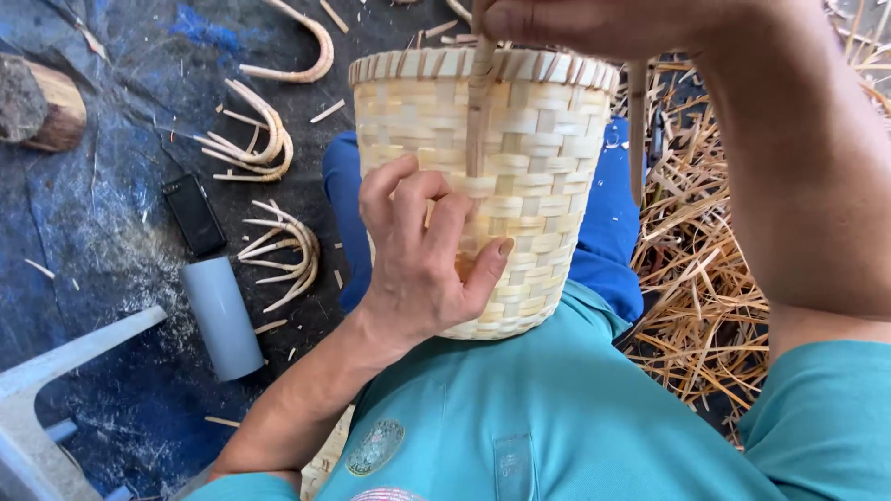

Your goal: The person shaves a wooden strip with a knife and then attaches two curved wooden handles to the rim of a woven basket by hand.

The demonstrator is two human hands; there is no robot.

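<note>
A pale woven bamboo basket rests upright on my lap, against my teal shirt. My left hand presses on the basket's near wall, thumb and fingers spread on the weave at the lower end of a flat vertical bamboo strip. My right hand is at the top of the frame, above the rim, fingers closed on the upper end of that strip. A second strip hangs down outside the rim on the right.
Bent bamboo handle pieces lie on the dark blue tarp at left, with more bent bamboo handle pieces. A black phone, a grey tube, a log end. Bamboo shavings pile at right. Grey stool leg at lower left.
</note>
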